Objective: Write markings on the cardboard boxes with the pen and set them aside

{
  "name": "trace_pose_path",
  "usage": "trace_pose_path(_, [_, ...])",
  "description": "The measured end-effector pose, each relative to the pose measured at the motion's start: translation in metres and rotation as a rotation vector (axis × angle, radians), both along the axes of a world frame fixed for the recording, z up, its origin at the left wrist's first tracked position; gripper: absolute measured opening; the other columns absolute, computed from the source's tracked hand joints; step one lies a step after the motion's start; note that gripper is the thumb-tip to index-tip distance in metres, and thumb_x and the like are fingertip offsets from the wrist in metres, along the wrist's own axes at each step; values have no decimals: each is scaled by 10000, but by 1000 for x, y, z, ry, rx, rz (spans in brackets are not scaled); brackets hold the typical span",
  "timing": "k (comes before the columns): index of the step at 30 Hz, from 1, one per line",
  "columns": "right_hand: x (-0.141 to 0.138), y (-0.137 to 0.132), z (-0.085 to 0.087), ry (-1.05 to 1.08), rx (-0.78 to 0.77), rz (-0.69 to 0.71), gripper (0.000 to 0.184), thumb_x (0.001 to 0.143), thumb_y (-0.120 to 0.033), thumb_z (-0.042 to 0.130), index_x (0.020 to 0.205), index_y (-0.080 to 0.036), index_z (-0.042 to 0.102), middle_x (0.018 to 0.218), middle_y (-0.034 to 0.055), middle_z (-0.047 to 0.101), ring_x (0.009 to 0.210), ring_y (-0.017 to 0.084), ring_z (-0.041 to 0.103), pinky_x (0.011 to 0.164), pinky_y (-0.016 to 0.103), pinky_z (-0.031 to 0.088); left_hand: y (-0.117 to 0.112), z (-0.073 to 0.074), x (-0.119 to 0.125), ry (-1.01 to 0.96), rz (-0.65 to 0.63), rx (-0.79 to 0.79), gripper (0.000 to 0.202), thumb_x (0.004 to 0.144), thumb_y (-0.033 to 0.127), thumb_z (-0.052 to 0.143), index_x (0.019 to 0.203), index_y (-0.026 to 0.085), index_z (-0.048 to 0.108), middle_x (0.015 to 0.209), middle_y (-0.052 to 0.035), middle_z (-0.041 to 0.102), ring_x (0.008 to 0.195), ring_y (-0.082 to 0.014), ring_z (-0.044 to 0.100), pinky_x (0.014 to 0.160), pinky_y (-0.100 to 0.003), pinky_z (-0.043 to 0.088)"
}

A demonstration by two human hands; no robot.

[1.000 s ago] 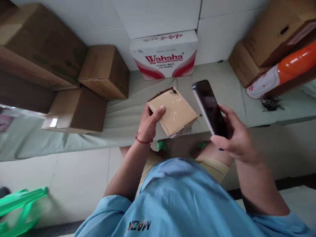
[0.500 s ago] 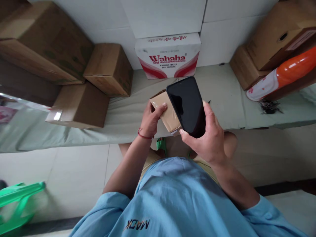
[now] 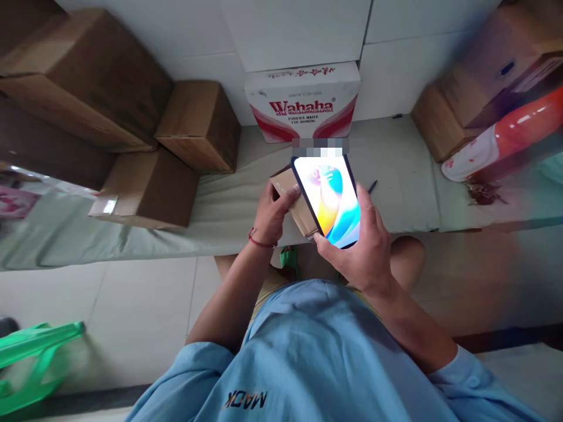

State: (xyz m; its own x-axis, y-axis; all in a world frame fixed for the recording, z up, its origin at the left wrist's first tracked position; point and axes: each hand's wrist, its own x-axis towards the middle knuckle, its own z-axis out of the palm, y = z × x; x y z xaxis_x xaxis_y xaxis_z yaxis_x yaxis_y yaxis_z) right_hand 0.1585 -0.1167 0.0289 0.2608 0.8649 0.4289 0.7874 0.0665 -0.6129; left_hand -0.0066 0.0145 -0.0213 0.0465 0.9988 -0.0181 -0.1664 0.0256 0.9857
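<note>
My right hand [image 3: 363, 246] is closed around the lower right side of a smartphone [image 3: 332, 202], thumb at its bottom left corner. The phone's screen is lit and shows a bright, colourful picture; a blurred patch covers its top edge. In my left hand [image 3: 273, 212] is a small brown cardboard box [image 3: 303, 215], held with the thumb on its top face. The phone overlaps the box's right part and hides it. A red string bracelet [image 3: 263, 241] circles my left wrist.
A white and red water carton [image 3: 303, 108] stands against the wall behind my hands. Brown cartons [image 3: 145, 187] are stacked at left, more cartons [image 3: 440, 123] at right beside an orange and white package [image 3: 484, 146]. A dark pen-like object [image 3: 373, 186] lies on the pale green cloth [image 3: 396, 164].
The phone's screen has gone from black to lit. My right hand and the phone have shifted slightly left, over more of the box.
</note>
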Motion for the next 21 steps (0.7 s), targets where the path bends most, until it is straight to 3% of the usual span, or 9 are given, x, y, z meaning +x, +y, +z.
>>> trace_pose_path(8, [2, 0, 1, 43, 16, 3, 967, 824, -523, 774, 1636, -151, 405, 1510, 221, 635, 1298, 385, 681, 1044, 555, 627, -2, 3, 1, -9, -7, -7, 592, 692, 528, 948, 1131, 207, 715, 1180, -77, 762, 1093, -263, 705, 915, -337, 581])
trace_pose_path(12, [46, 4, -10, 130, -25, -95, 1024, 808, -608, 800, 1648, -184, 396, 1526, 198, 629, 1316, 372, 678, 1073, 537, 603, -4, 5, 0, -13, -44, -41, 584, 723, 521, 936, 1159, 213, 696, 1235, -86, 755, 1131, -268, 710, 929, -346, 600])
trace_pose_path(14, [84, 10, -23, 97, -144, -248, 1059, 786, -616, 822, 1655, -187, 396, 1543, 212, 614, 1331, 399, 665, 1095, 566, 572, -5, 6, -1, -12, -59, -45, 591, 731, 530, 932, 1168, 213, 692, 1243, -91, 754, 1148, -278, 711, 930, -355, 606])
trace_pose_path(17, [147, 24, -48, 41, -507, -481, 1079, 762, -579, 852, 1653, -154, 416, 1448, 252, 671, 1300, 465, 671, 1096, 627, 528, -5, 7, -2, -4, -66, -49, 595, 729, 535, 930, 1163, 206, 693, 1251, -101, 754, 1163, -289, 709, 938, -369, 610])
trace_pose_path(19, [182, 32, -65, 19, -729, -535, 1024, 770, -583, 848, 1607, -127, 475, 1368, 277, 705, 1257, 481, 689, 1070, 625, 532, -4, 8, -1, -1, -63, -60, 594, 725, 538, 930, 1153, 200, 693, 1253, -105, 753, 1165, -294, 708, 949, -382, 610])
trace_pose_path(21, [205, 36, -80, 3, -854, -553, 982, 779, -588, 841, 1569, -107, 511, 1347, 292, 709, 1246, 473, 698, 1052, 600, 543, -4, 8, -1, -3, -61, -62, 596, 719, 538, 931, 1146, 197, 692, 1248, -105, 754, 1162, -296, 707, 956, -392, 609])
